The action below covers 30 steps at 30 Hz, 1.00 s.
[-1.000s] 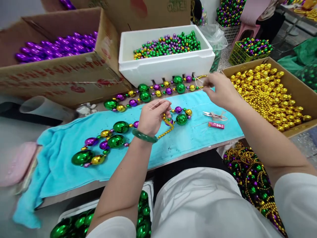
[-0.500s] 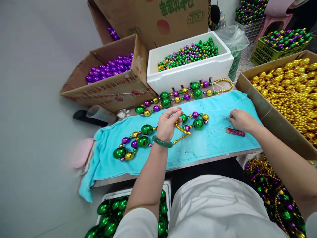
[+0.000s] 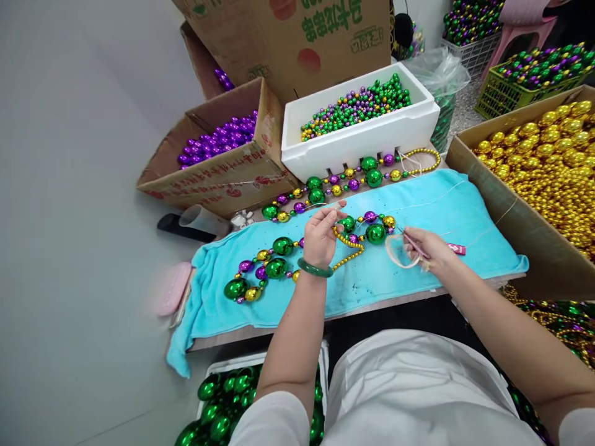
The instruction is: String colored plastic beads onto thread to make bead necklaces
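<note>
Snips (image 3: 417,243) moved nearer bead strand (image 3: 376,233), packet (image 3: 457,249) behind, carton (image 3: 520,248) right

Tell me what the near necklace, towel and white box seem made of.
Near necklace: probably plastic, shiny metallic finish, judging by its mirror-like highlights. Towel: soft, matte cloth, probably terry, shown by its rumpled folds. White box: likely foam, matte, judging by its thick, molded look.

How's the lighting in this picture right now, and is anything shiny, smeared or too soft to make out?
Head view: overall light looks bright, with glints on the necklace's large green balls and the gold beads; head view: the pink case smears at its left edge; head view: fine detail of the snips in the right hand is too small to tell.
</note>
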### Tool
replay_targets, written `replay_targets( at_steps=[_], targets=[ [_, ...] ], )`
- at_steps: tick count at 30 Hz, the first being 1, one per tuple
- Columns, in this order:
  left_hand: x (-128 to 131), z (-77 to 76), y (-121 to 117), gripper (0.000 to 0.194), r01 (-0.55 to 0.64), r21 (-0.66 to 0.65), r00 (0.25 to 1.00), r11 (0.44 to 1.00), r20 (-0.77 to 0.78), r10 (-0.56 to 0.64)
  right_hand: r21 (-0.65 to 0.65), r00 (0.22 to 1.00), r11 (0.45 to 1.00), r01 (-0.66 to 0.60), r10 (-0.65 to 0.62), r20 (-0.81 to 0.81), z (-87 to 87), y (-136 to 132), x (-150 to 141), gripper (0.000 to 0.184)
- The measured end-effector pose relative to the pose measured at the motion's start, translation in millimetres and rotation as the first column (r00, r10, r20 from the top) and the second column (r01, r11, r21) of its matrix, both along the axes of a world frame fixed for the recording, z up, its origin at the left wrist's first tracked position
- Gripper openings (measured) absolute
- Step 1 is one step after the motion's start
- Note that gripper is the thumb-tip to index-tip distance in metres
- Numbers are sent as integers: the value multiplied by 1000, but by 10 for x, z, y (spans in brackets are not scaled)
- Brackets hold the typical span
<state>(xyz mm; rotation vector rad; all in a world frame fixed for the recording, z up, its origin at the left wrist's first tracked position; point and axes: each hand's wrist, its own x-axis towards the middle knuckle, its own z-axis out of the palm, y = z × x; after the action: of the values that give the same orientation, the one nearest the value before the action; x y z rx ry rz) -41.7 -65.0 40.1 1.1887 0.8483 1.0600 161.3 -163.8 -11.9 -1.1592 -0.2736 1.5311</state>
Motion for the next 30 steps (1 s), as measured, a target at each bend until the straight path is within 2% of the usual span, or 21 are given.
replay_targets(
  at_steps=[3,5,8,11,14,18,22,25,30],
  targets=[
    [-8,-30,4,15,-51,39,998,998,31,50,-135,977,991,25,-53,-208,-50,-48,-94,20],
    [-11,-37,-3,12,-71,67,995,995,73,66,-82,971,996,-39,18,-239,-18,-99,-123,17],
    [-12,-26,-33,8,-34,65,988,997,151,24,82,992,992,-93,100,-80,114,-166,-182,24],
    [-5,-13,-78,8,80,15,967,997,240,-81,240,984,966,-93,53,170,290,-199,-272,34],
    [21,-25,-127,8,143,-30,945,989,300,-128,233,933,952,-200,113,341,447,-197,-361,38],
    [79,-56,-183,11,112,-30,951,993,292,-98,240,877,924,-298,165,451,592,-149,-451,36],
    [111,-57,-227,14,86,62,973,994,210,-97,193,920,940,-283,209,331,653,-87,-503,43],
    [92,-57,-244,12,100,134,978,986,168,-122,149,945,946,-287,254,208,656,-53,-518,42],
    [18,-83,-236,11,120,162,982,980,124,-140,114,952,950,-289,274,135,629,-18,-521,38]
  ],
)
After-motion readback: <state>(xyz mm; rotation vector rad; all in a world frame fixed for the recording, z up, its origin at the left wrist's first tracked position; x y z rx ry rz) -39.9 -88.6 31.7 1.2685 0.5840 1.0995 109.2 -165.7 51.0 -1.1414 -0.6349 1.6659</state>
